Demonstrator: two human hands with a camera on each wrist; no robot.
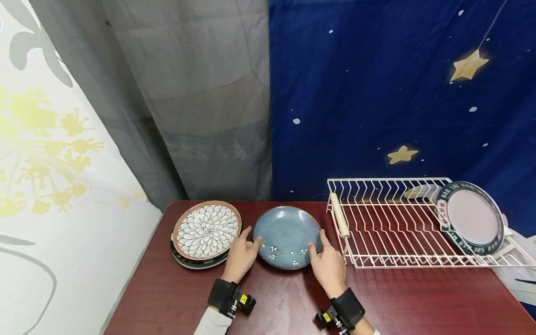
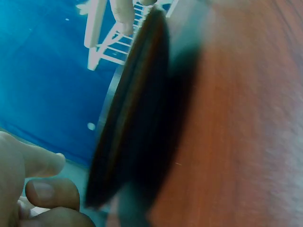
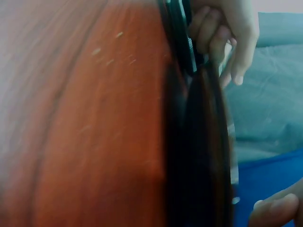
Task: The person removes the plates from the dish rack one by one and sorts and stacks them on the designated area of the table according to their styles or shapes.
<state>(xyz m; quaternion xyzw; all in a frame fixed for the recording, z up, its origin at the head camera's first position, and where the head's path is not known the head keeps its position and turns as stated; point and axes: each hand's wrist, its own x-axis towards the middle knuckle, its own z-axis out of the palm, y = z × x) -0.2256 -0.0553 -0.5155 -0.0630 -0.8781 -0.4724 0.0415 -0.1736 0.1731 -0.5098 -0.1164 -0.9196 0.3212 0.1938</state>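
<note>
A round blue-grey plate [image 1: 286,237] with white blossoms sits on the dark red table between both hands. My left hand [image 1: 240,256] is beside its left rim, thumb near the edge. On the opposite side, my right hand [image 1: 328,265] has its thumb and fingers spread around the right rim. In the left wrist view, a narrow gap separates the left fingers [image 2: 52,189] from the plate's dark side [image 2: 128,118]. The right wrist view likewise shows right fingertips [image 3: 274,210] apart from the plate edge [image 3: 213,151]. Neither hand visibly grips it.
Left of the blue plate lies a petal-patterned plate [image 1: 207,230] with a brown rim, stacked on a dark plate [image 1: 201,265]. At right stands a white wire dish rack [image 1: 377,232] with a pale handle [image 1: 339,214]. A green-rimmed plate [image 1: 473,218] leans at its right end.
</note>
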